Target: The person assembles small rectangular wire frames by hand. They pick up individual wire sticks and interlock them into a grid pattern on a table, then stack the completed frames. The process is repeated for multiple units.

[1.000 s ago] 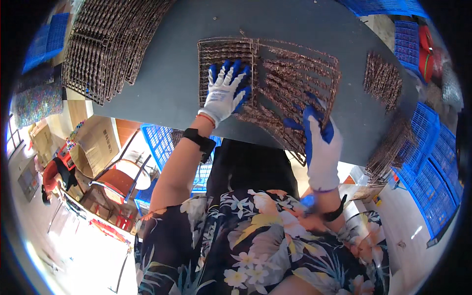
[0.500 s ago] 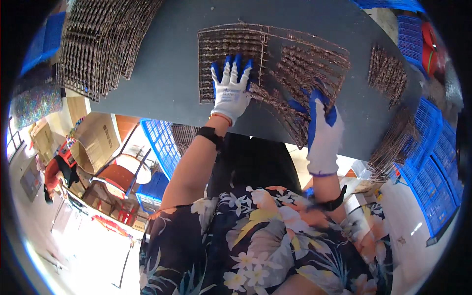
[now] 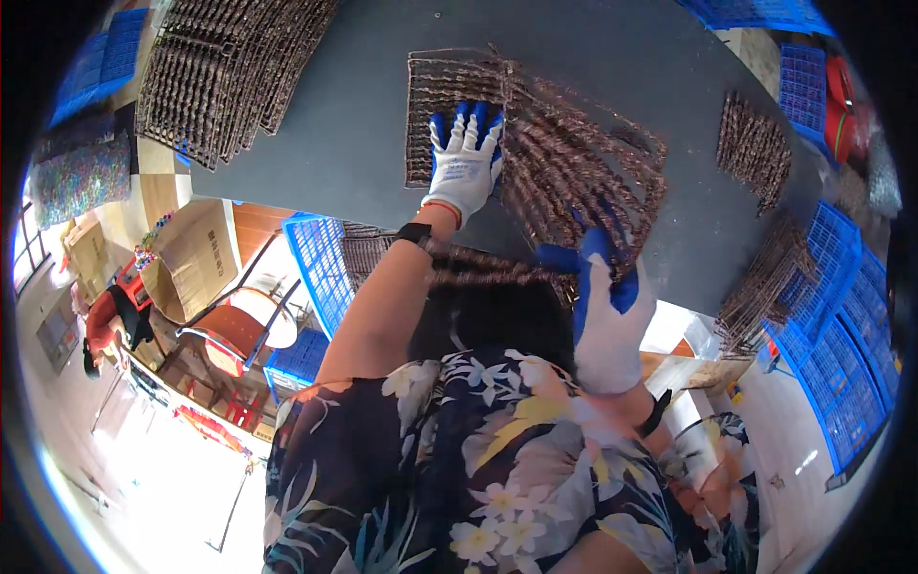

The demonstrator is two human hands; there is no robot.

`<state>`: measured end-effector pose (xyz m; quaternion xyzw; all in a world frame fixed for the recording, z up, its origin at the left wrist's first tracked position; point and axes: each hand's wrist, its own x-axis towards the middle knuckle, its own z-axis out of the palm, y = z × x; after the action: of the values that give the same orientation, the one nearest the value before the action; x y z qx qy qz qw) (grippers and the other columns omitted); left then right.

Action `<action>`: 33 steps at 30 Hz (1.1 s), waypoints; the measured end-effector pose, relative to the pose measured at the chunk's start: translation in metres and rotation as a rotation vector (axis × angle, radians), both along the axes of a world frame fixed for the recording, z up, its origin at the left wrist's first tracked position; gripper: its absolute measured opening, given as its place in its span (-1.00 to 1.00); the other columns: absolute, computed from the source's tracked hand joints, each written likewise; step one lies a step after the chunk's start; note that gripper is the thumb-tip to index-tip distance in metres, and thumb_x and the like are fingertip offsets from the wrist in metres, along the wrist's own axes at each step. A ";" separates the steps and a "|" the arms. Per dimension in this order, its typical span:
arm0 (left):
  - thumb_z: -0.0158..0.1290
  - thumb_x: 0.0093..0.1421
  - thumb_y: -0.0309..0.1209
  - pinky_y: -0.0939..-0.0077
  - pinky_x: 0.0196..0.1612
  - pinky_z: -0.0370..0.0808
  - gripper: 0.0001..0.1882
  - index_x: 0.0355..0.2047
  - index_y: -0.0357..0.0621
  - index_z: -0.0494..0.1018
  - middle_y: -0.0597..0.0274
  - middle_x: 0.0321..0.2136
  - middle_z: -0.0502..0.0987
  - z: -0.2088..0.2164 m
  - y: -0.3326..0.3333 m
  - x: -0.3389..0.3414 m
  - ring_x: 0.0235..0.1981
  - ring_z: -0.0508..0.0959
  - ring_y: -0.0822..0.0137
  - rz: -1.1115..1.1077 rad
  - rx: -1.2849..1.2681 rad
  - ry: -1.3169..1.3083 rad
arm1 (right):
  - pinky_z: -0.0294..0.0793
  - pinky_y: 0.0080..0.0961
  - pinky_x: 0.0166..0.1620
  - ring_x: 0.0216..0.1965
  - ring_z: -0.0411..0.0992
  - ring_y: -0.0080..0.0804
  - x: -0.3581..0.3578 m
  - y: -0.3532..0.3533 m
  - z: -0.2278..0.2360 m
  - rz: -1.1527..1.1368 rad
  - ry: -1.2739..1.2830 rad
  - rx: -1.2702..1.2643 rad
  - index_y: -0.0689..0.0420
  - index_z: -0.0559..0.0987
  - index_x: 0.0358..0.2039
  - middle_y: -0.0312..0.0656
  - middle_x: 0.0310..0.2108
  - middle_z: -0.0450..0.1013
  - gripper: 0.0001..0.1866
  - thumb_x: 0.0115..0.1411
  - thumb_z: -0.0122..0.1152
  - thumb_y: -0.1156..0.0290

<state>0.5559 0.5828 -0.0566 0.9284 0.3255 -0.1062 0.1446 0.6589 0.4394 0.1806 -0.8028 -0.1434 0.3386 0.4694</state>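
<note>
Currently — left hand (image 3: 463,170) splayed flat on brown rack (image 3: 454,84) | right hand (image 3: 612,320) amid twisted strands (image 3: 547,163) — grip unclear

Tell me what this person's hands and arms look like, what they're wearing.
The left hand and right hand wear white fabric gloves with blue-coated fingers; the left glove's back bears faint print. A thin orange-red band and a wider black wristband circle the left wrist, a black strap the right. The dark flower-printed garment leaves the forearms bare.
</note>
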 end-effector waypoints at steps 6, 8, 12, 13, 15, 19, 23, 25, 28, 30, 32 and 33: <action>-0.08 0.31 -0.12 -0.34 0.37 -0.35 -0.35 0.36 -0.05 0.14 -0.14 0.41 -0.05 0.007 0.002 0.003 0.43 -0.08 -0.14 0.053 -0.108 -0.069 | 0.45 -0.41 -0.01 -0.13 0.53 -0.35 0.012 0.011 -0.019 0.032 -0.092 -0.257 0.32 0.53 -0.01 0.02 -0.19 0.57 -0.63 0.31 0.18 0.29; -0.04 0.31 -0.10 -0.30 0.38 -0.31 -0.34 0.36 0.01 0.13 -0.12 0.39 0.03 0.004 0.001 -0.001 0.41 0.01 -0.14 0.028 -0.039 -0.178 | 0.45 -0.40 -0.02 -0.15 0.53 -0.34 0.022 0.012 -0.032 -0.005 -0.124 -0.246 0.31 0.54 -0.02 0.00 -0.20 0.57 -0.63 0.31 0.18 0.27; 0.06 0.25 -0.09 -0.25 0.40 -0.29 -0.28 0.36 -0.02 0.13 -0.08 0.39 0.03 0.006 0.002 -0.005 0.41 0.00 -0.11 -0.004 -0.053 -0.369 | 0.43 -0.41 -0.04 -0.22 0.49 -0.40 0.057 0.000 -0.069 -0.076 0.015 -0.189 0.30 0.54 0.01 -0.08 -0.20 0.58 -0.58 0.34 0.13 0.20; 0.07 0.24 -0.08 -0.25 0.40 -0.29 -0.26 0.36 -0.02 0.13 -0.08 0.39 0.03 0.010 0.003 -0.007 0.41 0.00 -0.11 -0.016 -0.063 -0.386 | 0.42 -0.42 -0.02 -0.21 0.48 -0.44 0.063 -0.002 -0.078 -0.082 0.005 -0.157 0.30 0.54 0.02 -0.12 -0.20 0.57 -0.56 0.35 0.12 0.17; 0.08 0.22 -0.02 -0.26 0.40 -0.32 -0.21 0.38 -0.02 0.09 -0.08 0.40 0.00 0.013 0.009 -0.009 0.43 -0.05 -0.10 -0.063 -0.066 -0.386 | 0.42 -0.44 -0.02 -0.21 0.47 -0.44 0.069 -0.002 -0.078 -0.095 0.011 -0.155 0.30 0.54 0.02 -0.14 -0.19 0.57 -0.56 0.34 0.12 0.18; 0.03 0.22 0.10 -0.28 0.39 -0.38 -0.13 0.41 0.04 0.01 -0.05 0.41 -0.03 0.018 0.035 0.010 0.45 -0.15 -0.08 -0.095 -0.013 -0.303 | 0.42 -0.45 -0.02 -0.20 0.47 -0.44 0.069 0.001 -0.074 -0.079 0.004 -0.169 0.29 0.54 0.03 -0.17 -0.17 0.56 -0.58 0.33 0.15 0.21; -0.05 0.23 0.20 -0.32 0.38 -0.38 -0.16 0.41 0.13 0.03 0.05 0.43 -0.05 0.016 0.054 0.034 0.44 -0.09 -0.06 -0.185 -0.015 -0.085 | 0.42 -0.46 -0.03 -0.20 0.46 -0.45 0.053 0.009 -0.049 -0.118 0.040 -0.165 0.30 0.54 0.03 -0.17 -0.17 0.56 -0.58 0.31 0.18 0.23; -0.06 0.24 0.18 -0.31 0.38 -0.37 -0.17 0.42 0.14 0.03 0.05 0.43 -0.06 0.018 0.057 0.036 0.45 -0.09 -0.05 -0.176 -0.002 -0.042 | 0.42 -0.48 -0.03 -0.20 0.45 -0.47 0.042 0.012 -0.030 -0.087 -0.077 -0.205 0.29 0.54 0.03 -0.16 -0.18 0.55 -0.58 0.31 0.19 0.22; -0.03 0.26 -0.04 -0.31 0.38 -0.36 -0.24 0.42 0.15 0.02 0.03 0.44 -0.08 0.008 0.055 0.036 0.45 -0.12 -0.06 -0.196 -0.004 -0.016 | 0.43 -0.44 -0.02 -0.20 0.45 -0.42 0.012 0.020 0.022 0.023 -0.041 -0.342 0.30 0.51 0.03 -0.11 -0.18 0.52 -0.60 0.32 0.17 0.25; -0.02 0.24 -0.16 -0.31 0.39 -0.36 -0.24 0.42 0.15 0.01 0.02 0.44 -0.09 0.021 0.057 0.044 0.45 -0.13 -0.07 -0.304 0.063 0.213 | 0.46 -0.44 -0.06 -0.24 0.48 -0.42 -0.004 0.028 0.048 0.174 -0.051 -0.330 0.30 0.50 0.01 -0.10 -0.21 0.54 -0.64 0.35 0.12 0.29; -0.01 0.21 -0.29 -0.39 0.37 -0.33 -0.15 0.45 0.17 -0.15 0.00 0.43 -0.07 -0.008 0.055 0.045 0.45 -0.11 -0.10 -0.309 0.082 0.123 | 0.50 -0.49 -0.12 -0.31 0.53 -0.48 -0.013 0.043 0.067 0.286 -0.149 -0.273 0.30 0.51 -0.01 -0.11 -0.27 0.61 -0.67 0.35 0.09 0.31; 0.00 0.21 -0.30 -0.41 0.36 -0.31 -0.12 0.46 0.19 -0.20 -0.01 0.43 -0.07 -0.022 0.052 0.023 0.44 -0.10 -0.11 -0.233 0.128 0.131 | 0.49 -0.49 -0.11 -0.30 0.53 -0.49 -0.014 0.050 0.074 0.394 -0.131 -0.255 0.30 0.50 -0.01 -0.09 -0.26 0.61 -0.67 0.36 0.08 0.33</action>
<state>0.5793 0.6348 -0.0782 0.9582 0.2304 -0.1618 0.0504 0.6448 0.4892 0.2550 -0.8322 -0.2836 0.3862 0.2789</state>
